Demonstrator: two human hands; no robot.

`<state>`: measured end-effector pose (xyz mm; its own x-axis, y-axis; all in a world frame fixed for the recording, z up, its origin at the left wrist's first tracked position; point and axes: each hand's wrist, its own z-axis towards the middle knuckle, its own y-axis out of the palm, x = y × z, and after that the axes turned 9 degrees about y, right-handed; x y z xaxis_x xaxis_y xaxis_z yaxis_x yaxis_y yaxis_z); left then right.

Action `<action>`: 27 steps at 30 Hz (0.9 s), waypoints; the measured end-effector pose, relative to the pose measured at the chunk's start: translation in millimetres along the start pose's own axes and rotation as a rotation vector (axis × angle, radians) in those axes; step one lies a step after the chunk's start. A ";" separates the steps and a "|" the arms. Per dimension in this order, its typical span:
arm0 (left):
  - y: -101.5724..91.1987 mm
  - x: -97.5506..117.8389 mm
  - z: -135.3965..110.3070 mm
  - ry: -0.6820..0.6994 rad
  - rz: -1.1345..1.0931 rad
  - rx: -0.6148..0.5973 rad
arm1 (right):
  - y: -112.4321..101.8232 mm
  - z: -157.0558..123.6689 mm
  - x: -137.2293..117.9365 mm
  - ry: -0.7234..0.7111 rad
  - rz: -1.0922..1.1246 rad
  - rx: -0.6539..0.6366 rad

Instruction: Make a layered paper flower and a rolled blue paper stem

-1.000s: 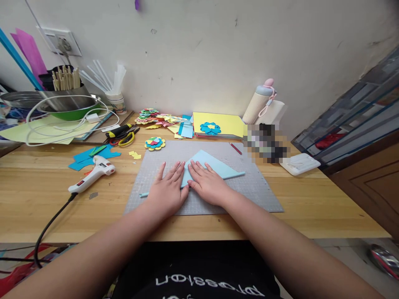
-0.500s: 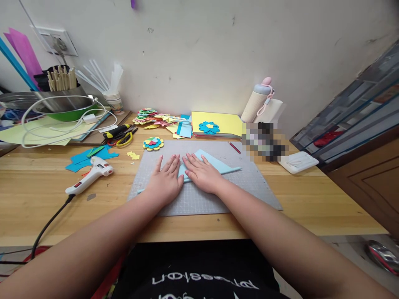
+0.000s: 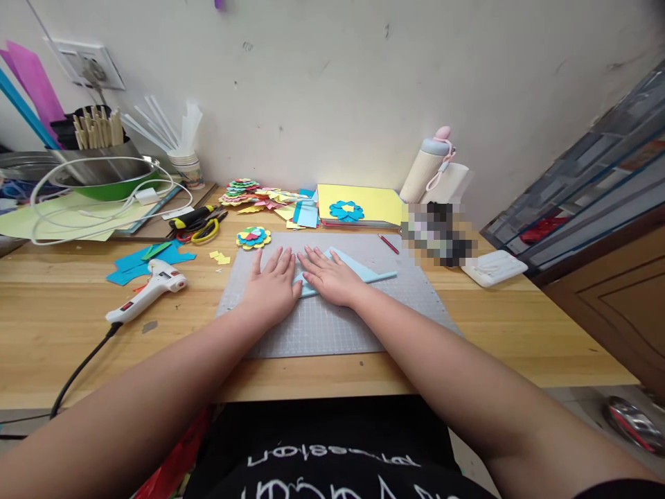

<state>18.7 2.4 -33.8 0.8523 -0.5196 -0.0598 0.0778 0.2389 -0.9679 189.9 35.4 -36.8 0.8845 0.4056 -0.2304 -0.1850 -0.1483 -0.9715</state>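
Note:
A light blue sheet of paper (image 3: pixel 358 266), its near edge rolled into a thin tube, lies on the grey cutting mat (image 3: pixel 332 336). My left hand (image 3: pixel 273 283) rests flat with fingers spread over the left part of the roll. On the middle of the paper lies my right hand (image 3: pixel 332 278), palm down and fingers stretched out. The roll's right end sticks out past my right hand; much of its left part is hidden under my left hand. A red pencil (image 3: pixel 388 244) lies at the mat's far right corner.
A white hot glue gun (image 3: pixel 148 291) lies left, beside blue paper scraps (image 3: pixel 129 263). Paper flowers (image 3: pixel 253 238), yellow-handled scissors (image 3: pixel 206 231) and a yellow paper stack (image 3: pixel 374 201) sit farther back. A bottle (image 3: pixel 423 166) and a white case (image 3: pixel 494 268) stand right.
Both hands have pushed slightly forward, away from me, and the rolled edge of the blue paper has moved with them. The view has shifted a little.

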 end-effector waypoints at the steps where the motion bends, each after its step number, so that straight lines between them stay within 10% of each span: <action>1: -4.2 0.0 0.3 -0.019 -0.013 0.012 | 0.1 0.8 0.4 -0.002 0.006 -0.002; 27: -14.3 7.8 1.5 0.312 -0.139 -0.044 | -1.5 -59.0 31.1 -0.050 0.239 0.301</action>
<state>25.0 -3.8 -20.1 0.6349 -0.7725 0.0085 0.1543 0.1160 -0.9812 242.9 -4.9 -39.1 0.7809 0.4359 -0.4474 -0.5071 0.0244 -0.8615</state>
